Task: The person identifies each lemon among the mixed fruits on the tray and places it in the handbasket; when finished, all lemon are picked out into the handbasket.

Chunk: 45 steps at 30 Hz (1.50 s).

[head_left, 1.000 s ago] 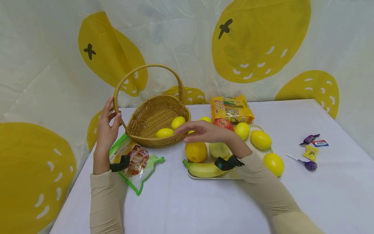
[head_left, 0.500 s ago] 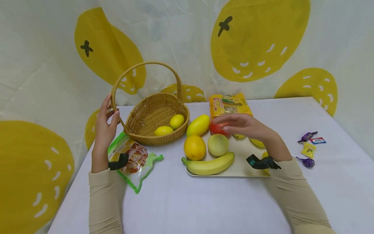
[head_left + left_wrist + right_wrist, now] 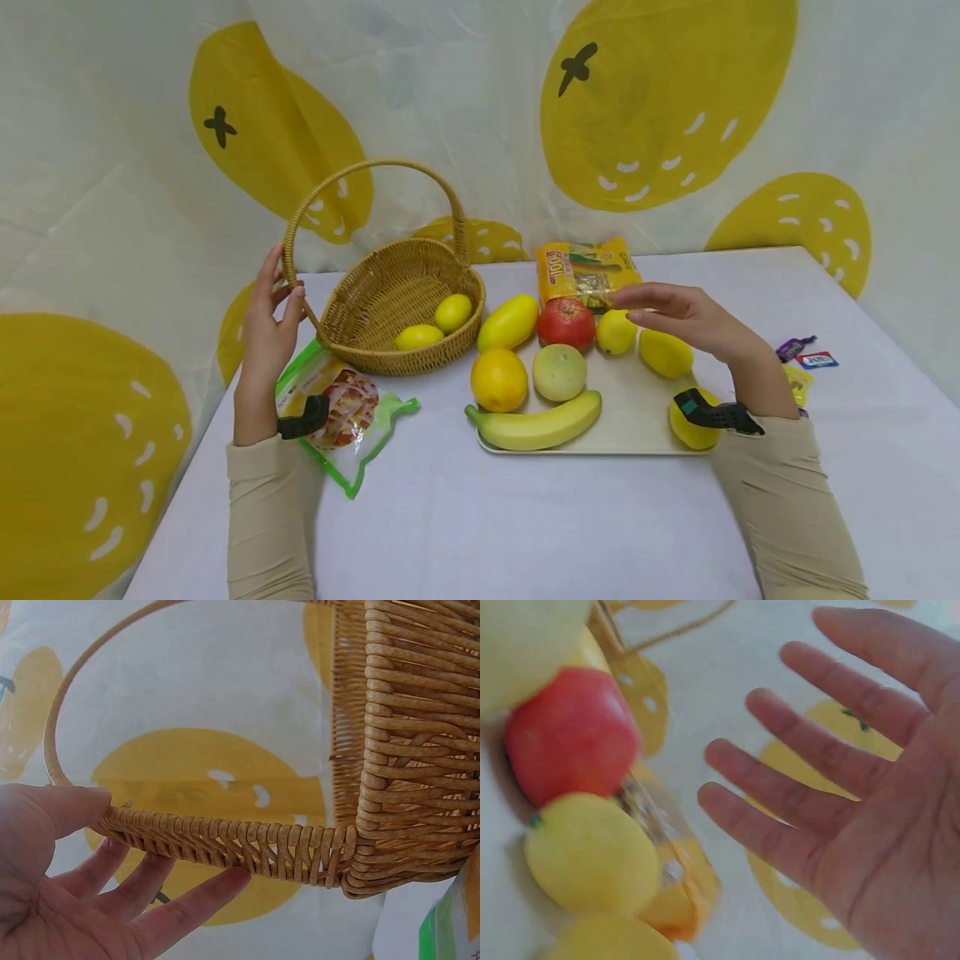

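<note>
With your right hand (image 3: 686, 321) spread empty above the small lemon (image 3: 615, 331), a careless reach may roll it off the tray (image 3: 637, 417), while your left hand (image 3: 270, 333) only lightly pinches the basket handle (image 3: 296, 242).

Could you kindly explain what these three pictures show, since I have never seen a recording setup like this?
A person wears three cameras: one on the head, one on each wrist. The head view looks down on a white table. The left hand grips the handle of a wicker basket holding two lemons; the left wrist view shows that grip close up. The right hand, open and holding nothing, hovers over a tray of fruit: a red apple, an orange, a banana. The right wrist view shows its spread fingers. Snack packets and sweets lie nearby.
</note>
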Tool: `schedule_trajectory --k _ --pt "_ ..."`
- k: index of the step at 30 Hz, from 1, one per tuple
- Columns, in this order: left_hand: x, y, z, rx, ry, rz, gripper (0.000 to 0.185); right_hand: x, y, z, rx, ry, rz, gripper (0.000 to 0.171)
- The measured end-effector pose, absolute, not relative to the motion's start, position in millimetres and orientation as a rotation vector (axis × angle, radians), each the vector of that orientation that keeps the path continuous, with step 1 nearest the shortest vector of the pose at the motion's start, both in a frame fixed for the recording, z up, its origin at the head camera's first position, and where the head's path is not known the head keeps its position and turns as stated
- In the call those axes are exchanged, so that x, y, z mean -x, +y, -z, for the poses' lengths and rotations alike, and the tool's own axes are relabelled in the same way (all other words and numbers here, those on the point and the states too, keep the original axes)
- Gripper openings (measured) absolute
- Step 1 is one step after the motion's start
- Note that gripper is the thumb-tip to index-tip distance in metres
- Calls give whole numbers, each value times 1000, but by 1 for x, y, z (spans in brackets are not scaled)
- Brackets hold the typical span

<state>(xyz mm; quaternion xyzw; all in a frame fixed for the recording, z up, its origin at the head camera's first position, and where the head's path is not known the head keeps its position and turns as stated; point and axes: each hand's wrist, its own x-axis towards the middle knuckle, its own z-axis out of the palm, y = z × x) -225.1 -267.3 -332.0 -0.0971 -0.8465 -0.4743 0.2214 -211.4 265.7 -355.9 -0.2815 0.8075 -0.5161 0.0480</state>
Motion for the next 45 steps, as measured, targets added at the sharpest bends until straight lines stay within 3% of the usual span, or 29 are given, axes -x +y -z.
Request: schedule_trajectory --k 13,28,45 --pt "224 -268 332 271 -2353 1282 63 209 317 365 438 2597 1291 43" --pt "224 -269 333 281 -2344 1293 62 221 326 394 544 2465 1180 49" --pt "224 -268 334 292 -2346 1269 63 223 324 398 565 2451 1182 50"
